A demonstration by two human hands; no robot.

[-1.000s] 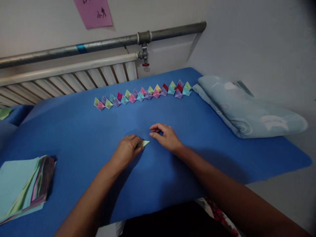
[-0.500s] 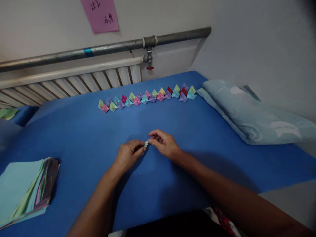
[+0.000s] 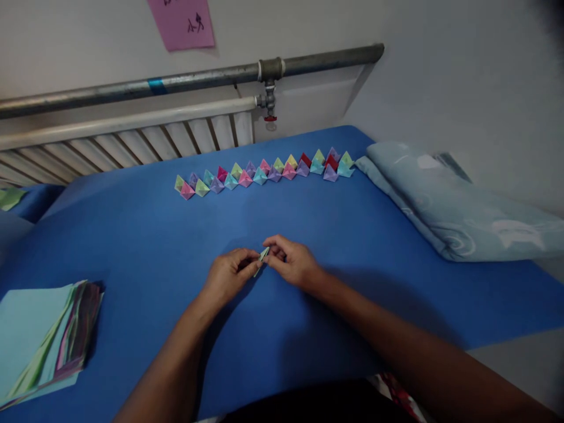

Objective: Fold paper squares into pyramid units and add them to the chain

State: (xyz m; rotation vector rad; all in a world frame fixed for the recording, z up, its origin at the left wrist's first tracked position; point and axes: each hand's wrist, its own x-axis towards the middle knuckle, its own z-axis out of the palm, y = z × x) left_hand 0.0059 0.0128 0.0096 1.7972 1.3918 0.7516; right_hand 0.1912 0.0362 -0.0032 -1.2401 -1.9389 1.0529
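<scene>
My left hand (image 3: pixel 230 273) pinches a small folded piece of pale green paper (image 3: pixel 263 255) between thumb and fingers, just above the blue surface. From the other side, my right hand (image 3: pixel 293 261) has its thumb at the paper's right edge and its curled forefinger by the upper tip. Part of the paper is hidden behind the fingers. Farther back stands a long double row of small folded paper boats (image 3: pixel 244 177) in pink, purple, green, blue, red and yellow.
A stack of coloured paper sheets (image 3: pixel 39 335) lies at the left on the blue-covered table (image 3: pixel 145 247). A folded pale blue cloth (image 3: pixel 440 200) rests at the right. Behind are a white radiator (image 3: pixel 150 144), a metal pipe (image 3: pixel 211 79) and a pink note (image 3: pixel 185 23).
My right hand has shifted slightly down and left, its thumb lower along the folded paper. More of the paper's upper tip shows now. The camera view has tilted slightly.
</scene>
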